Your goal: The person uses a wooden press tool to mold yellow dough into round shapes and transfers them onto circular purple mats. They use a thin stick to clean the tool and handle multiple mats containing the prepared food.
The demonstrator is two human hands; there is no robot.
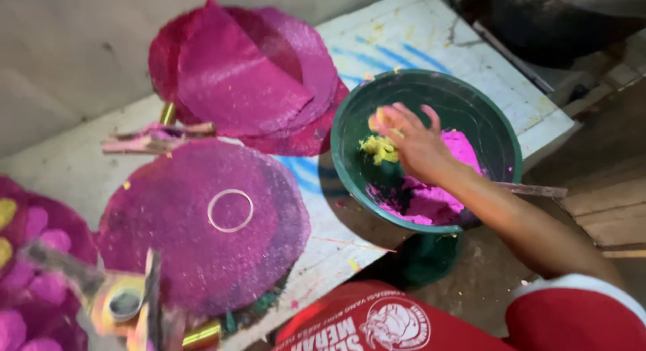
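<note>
Head view: right hand (414, 146) reaches into green bowl (501, 132), fingers spread loosely over yellow dough (377, 149), fingertips touching it; firm grip cannot be told. Pink dough (437, 203) fills bowl's near side, beside yellow lump. Bowl sits at edge of white board (431, 35). Round magenta disc (195, 223) lies left of bowl, thin metal ring (231, 210) on it. Stack of magenta sheets (249, 75) behind. Left hand out of view.
</note>
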